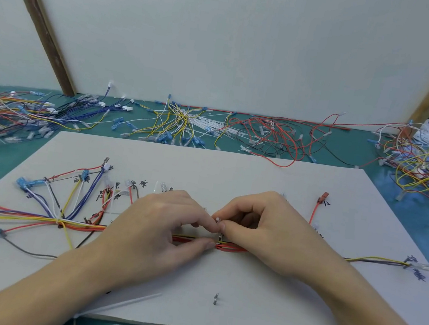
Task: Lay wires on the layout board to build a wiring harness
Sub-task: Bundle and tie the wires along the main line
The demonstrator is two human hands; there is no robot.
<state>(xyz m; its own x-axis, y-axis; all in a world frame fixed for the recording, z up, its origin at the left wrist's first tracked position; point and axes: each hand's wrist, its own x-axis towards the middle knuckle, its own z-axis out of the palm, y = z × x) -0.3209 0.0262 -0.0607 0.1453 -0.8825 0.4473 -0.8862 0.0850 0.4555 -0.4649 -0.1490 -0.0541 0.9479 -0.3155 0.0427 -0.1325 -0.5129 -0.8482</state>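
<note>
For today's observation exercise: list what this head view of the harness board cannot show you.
- Bundle middle: hidden under both hands.
- What left hand and right hand pinch: too small, fingers cover it.
- Handwritten labels: blurred, partly covered.
- Wire pile at left: cut by frame edge.

Red, yellow, blue wires point(36, 219) on a pale grey layout board point(245, 289)

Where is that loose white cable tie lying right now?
In the head view, the white cable tie lies on the layout board near its front edge, left of centre, beside the left forearm.
</note>
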